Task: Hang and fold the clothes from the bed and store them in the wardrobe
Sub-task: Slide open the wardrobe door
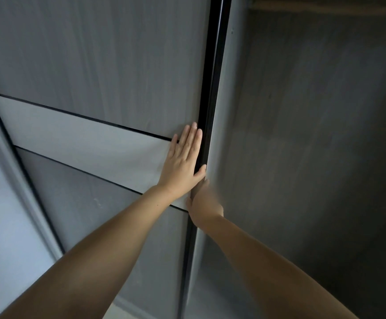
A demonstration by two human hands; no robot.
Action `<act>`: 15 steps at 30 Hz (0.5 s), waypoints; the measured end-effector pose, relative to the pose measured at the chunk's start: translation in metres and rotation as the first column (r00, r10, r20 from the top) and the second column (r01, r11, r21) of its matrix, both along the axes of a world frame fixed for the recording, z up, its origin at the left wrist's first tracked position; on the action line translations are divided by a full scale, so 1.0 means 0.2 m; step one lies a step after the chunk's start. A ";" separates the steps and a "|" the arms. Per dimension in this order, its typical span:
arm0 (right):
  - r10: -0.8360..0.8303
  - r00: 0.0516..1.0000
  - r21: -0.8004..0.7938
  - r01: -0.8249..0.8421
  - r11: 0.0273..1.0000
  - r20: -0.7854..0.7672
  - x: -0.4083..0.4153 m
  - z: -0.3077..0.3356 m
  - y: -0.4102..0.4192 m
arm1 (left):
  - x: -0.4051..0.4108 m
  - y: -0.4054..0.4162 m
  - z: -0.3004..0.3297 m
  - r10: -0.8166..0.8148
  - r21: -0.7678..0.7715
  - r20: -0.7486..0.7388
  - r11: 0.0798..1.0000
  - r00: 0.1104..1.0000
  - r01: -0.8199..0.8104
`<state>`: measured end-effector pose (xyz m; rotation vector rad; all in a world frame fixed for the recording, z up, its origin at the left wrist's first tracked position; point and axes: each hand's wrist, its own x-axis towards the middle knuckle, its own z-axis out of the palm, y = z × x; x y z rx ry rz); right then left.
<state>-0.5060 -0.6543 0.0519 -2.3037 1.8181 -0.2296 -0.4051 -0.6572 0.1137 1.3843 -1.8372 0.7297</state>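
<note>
A grey wood-grain sliding wardrobe door [95,65] with a pale horizontal band fills the left and middle of the view. Its black edge strip [212,88] runs top to bottom. My left hand [182,160] lies flat on the door face beside that strip, fingers together, thumb hooked over the edge. My right hand [204,203], blurred, grips the door's edge just below the left hand, fingers wrapped behind it. To the right, the dark wardrobe interior [314,134] stands exposed. No clothes or bed are in view.
A pale wall and door frame [10,180] run along the far left. A wooden shelf edge or rail [325,8] shows dimly at the top right inside the wardrobe. A light floor strip [122,309] shows at the bottom.
</note>
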 end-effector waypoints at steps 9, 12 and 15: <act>0.099 0.994 0.043 -0.101 0.994 0.050 -0.04 0.04 -0.07 | 0.01 -0.02 0.04 0.047 -0.044 -0.003 0.998 0.999 -0.047; 0.144 0.989 0.013 -0.145 0.989 0.039 -0.16 0.08 -0.10 | -0.05 0.00 0.08 0.009 -0.123 0.125 0.992 0.992 0.006; 0.081 0.994 -0.031 -0.079 0.996 0.075 -0.32 0.11 -0.13 | -0.18 -0.01 0.15 -0.173 -0.153 0.228 0.966 0.958 0.210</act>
